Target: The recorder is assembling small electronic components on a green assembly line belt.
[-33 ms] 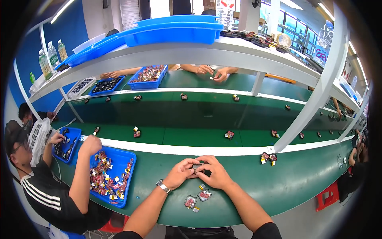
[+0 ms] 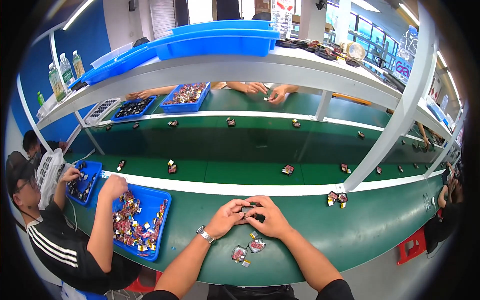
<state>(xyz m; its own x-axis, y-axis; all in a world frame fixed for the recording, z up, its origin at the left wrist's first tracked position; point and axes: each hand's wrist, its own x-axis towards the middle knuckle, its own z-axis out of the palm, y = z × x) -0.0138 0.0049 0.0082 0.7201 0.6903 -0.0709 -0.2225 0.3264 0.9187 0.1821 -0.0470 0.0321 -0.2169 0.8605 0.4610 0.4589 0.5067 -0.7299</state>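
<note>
Our left hand (image 2: 226, 218) and right hand (image 2: 268, 216) pinch small dark part (image 2: 248, 210) together, above counter (image 2: 360, 230) near front edge. Two red parts (image 2: 248, 249) lie just below hands. Neighbour's blue tray (image 2: 161, 220) left.

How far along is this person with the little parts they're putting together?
Apparently done: small finished-looking pieces are spaced along the green conveyor belt. In hand: the left hand and right hand pinch one small dark part together. Left: two small packets lie on the bench just below the hands, untouched.
</note>
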